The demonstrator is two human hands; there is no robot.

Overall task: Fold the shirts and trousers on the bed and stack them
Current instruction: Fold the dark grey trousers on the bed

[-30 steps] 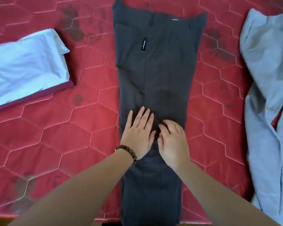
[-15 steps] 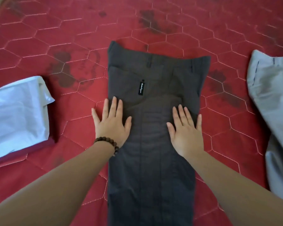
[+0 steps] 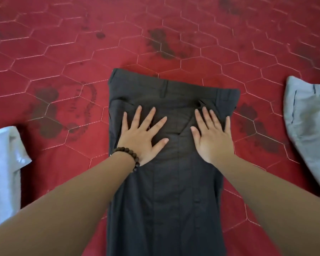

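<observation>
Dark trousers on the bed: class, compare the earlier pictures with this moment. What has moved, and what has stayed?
Both hands slid flat up the dark trousers toward the waistband, spreading apart: left hand, right hand. Nothing was gripped. The trousers stayed flat on the red bed cover, between the white garment and grey trousers.

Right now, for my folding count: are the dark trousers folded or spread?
Half-folded: dark trousers lie leg over leg, full length, both hands flat on top.

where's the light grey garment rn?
Head view: the light grey garment lies at the right edge on the red bedcover, right of the dark trousers and clear of both hands.
</observation>
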